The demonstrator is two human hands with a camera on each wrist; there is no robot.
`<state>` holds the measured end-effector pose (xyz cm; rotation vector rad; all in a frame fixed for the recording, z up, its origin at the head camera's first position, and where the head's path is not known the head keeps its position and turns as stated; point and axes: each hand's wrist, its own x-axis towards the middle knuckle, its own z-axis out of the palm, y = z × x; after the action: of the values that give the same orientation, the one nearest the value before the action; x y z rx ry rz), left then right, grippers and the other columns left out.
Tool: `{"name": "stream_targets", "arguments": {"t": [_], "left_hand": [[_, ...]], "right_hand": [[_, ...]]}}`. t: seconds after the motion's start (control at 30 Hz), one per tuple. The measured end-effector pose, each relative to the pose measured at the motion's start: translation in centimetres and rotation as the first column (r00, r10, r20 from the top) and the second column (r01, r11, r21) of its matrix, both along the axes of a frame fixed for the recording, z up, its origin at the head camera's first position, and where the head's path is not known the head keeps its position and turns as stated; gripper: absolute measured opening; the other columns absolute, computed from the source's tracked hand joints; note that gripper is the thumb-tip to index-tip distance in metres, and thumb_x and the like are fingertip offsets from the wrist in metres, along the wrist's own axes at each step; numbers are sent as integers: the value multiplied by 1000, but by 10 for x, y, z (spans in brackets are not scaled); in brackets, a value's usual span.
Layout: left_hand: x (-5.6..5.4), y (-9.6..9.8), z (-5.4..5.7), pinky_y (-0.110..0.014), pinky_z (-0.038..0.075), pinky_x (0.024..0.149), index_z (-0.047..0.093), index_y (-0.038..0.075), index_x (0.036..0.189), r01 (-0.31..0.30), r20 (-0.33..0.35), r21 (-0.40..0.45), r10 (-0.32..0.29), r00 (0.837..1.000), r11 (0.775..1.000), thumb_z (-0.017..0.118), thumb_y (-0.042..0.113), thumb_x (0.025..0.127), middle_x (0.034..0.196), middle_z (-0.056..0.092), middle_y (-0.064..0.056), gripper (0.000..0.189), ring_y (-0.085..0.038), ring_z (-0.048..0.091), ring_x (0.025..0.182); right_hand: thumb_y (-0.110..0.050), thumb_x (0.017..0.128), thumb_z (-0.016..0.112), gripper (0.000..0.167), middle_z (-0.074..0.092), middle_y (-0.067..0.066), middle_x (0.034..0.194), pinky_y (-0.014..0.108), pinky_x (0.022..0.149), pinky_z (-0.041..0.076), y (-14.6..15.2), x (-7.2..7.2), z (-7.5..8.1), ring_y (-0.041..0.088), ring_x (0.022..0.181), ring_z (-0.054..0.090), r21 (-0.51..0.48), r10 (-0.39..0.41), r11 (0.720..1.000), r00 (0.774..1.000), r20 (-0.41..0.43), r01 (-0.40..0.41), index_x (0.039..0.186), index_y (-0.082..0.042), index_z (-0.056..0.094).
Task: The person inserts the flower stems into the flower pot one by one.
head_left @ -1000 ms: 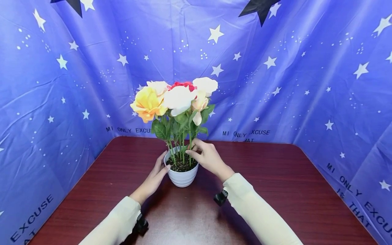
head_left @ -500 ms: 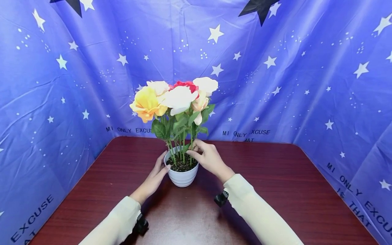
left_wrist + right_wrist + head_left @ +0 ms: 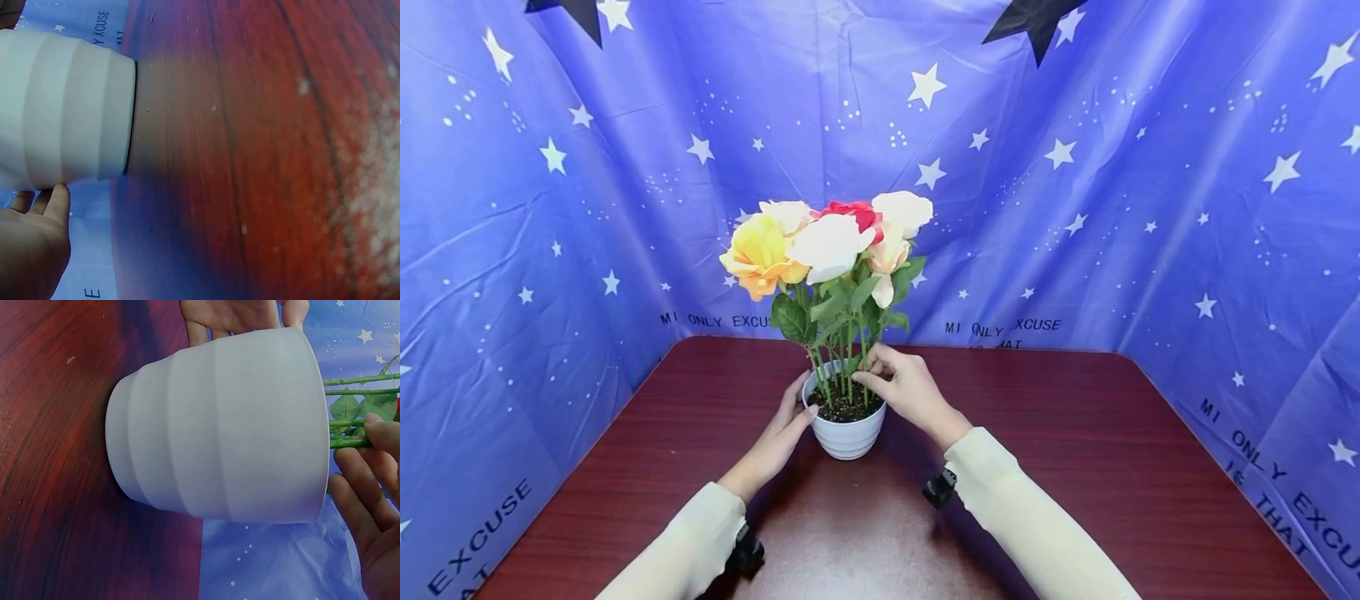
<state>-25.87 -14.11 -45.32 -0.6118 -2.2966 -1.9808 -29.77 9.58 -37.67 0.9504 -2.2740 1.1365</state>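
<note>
A white ribbed flowerpot [image 3: 847, 442] with dark soil [image 3: 842, 411] stands upright on the table. My left hand [image 3: 777, 435] holds it by its left side, thumb near the rim. From the soil rise several roses: a yellow rose [image 3: 762, 254], a red rose [image 3: 855, 214], and paler ones, with a large white rose [image 3: 830, 247] in front. Over the pot's right rim, my right hand [image 3: 910, 387] pinches a green rose stem [image 3: 349, 444] between thumb and fingers, low down near the soil. The pot hides the stems' lower ends in the right wrist view.
The dark red wooden table [image 3: 1045, 433] has rounded far corners. Behind it and along both sides hangs a blue curtain [image 3: 1000, 100] with stars and lettering. Each cuff carries a small black device, such as the right wrist camera [image 3: 940, 488].
The front white rose swayed slightly right, then left, and its leaves shifted with it. My right hand moved a little left at the stem. My left hand and the pot stayed in place.
</note>
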Motion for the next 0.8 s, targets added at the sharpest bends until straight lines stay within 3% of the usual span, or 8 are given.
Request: {"name": "stream_targets", "arguments": {"t": [0.5, 0.8], "left_hand": [[0, 0, -1, -54, 21, 116, 13, 10, 160, 7, 3, 13, -7, 1000, 1000, 47, 14, 106, 161, 19, -26, 64, -44, 28, 143], [0, -3, 4, -52, 30, 112, 18, 9, 159, -16, -6, -19, 16, 1000, 1000, 50, 15, 106, 151, 33, -27, 63, -43, 36, 139]], "right_hand": [[-26, 90, 78, 12, 69, -10, 83, 30, 69, 55, 3, 3, -1, 4, 76, 66, -14, 5, 1000, 997, 75, -4, 90, -20, 67], [-32, 89, 79, 18, 69, -11, 86, 30, 68, 54, 10, 6, 1, 5, 75, 65, -1, 14, 1000, 991, 136, -14, 96, -19, 69]]}}
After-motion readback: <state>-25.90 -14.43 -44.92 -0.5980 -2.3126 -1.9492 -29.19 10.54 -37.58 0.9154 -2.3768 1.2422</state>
